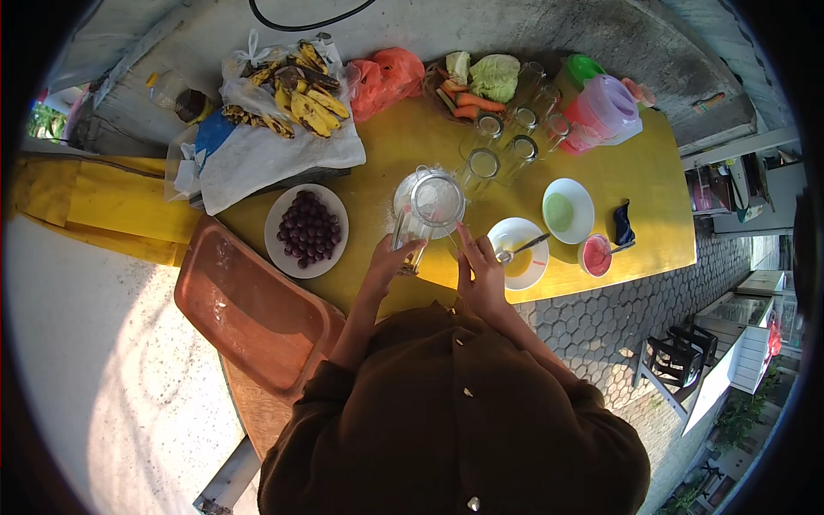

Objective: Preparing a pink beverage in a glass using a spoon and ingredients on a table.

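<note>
My left hand (384, 265) is closed around a clear drinking glass (412, 239), tilted beside the sieve. The thin handle of a round wire-mesh sieve (437, 201) is in my right hand (483, 278), with the index finger stretched along it. Some white powder lies in the mesh. Under the sieve is a plate (403, 190) with white powder on it, partly hidden, and powder is scattered around its rim. A white bowl (541, 257) with yellow liquid and a metal spoon (524, 248) stands just right of my right hand.
A plate of dark grapes (309, 230) and a brown plastic tray (251, 302) lie left. Several upturned glasses (483, 164), carrots (476, 103), cabbage (494, 77) and a pink pitcher (602, 109) stand behind. Bananas (312, 109) lie back left. Green-filled (570, 209) and pink-filled (595, 255) bowls stand right.
</note>
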The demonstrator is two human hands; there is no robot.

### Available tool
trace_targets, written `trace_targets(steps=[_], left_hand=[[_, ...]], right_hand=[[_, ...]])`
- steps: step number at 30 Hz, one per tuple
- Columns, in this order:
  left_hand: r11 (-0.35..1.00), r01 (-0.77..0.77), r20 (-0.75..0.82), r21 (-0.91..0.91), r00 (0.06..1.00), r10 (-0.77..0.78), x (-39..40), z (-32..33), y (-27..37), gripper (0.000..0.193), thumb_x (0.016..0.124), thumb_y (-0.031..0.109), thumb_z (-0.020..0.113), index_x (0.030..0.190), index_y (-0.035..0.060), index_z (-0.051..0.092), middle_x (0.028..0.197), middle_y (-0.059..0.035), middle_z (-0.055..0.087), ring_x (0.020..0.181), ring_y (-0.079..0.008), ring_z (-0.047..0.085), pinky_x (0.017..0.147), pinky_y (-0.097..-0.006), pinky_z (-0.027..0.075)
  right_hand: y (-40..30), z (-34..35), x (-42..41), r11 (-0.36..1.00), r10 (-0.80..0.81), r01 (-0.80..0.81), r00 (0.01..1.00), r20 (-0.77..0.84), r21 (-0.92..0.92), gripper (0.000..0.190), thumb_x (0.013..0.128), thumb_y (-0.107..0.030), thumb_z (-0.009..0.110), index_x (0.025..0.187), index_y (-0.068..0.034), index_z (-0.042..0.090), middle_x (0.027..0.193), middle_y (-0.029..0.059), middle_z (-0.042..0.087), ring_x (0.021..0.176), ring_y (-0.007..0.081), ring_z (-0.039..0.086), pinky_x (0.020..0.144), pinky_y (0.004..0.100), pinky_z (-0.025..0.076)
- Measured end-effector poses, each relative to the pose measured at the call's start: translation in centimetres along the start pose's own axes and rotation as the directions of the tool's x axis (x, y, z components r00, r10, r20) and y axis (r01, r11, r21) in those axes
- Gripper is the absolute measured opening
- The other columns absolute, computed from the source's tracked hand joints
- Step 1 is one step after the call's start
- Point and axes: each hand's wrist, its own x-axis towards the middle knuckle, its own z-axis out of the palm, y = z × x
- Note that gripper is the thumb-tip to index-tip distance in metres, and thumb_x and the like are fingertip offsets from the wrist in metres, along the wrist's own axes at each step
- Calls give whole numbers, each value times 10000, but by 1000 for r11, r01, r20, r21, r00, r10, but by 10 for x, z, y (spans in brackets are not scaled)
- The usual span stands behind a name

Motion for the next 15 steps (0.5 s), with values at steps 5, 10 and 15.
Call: trace_targets(steps=[5, 10, 15], left_hand=[[974, -65, -93, 218, 992, 87, 2, -2, -8, 571, 659, 351, 755, 1022, -21, 517, 888, -109, 596, 771, -167, 581, 683, -299, 466], [958, -87, -129, 273, 984, 126, 4, -4, -8, 557, 658, 366, 754, 1005, -9, 533, 876, -102, 603, 761, -153, 580, 676, -293, 466], [995, -46, -91, 85, 994, 54, 2, -6, -3, 496, 675, 344, 743, 981, 5, 547, 819, -81, 588, 693, -143, 574, 598, -276, 479]], right_hand=[[2, 5, 2, 997, 68, -70, 995, 72, 21, 468, 806, 5, 518, 1263, -67, 450, 763, 134, 480, 607, 273, 511, 517, 357, 422], [0, 0, 1, 998, 57, -58, 998, 39, 40, 473, 801, 11, 519, 1262, -71, 452, 766, 132, 483, 608, 274, 513, 519, 359, 419], [10, 1, -4, 1000, 3, -3, 1000, 18, 2, 476, 810, -26, 528, 1273, -87, 436, 763, 119, 483, 553, 265, 529, 462, 351, 442]])
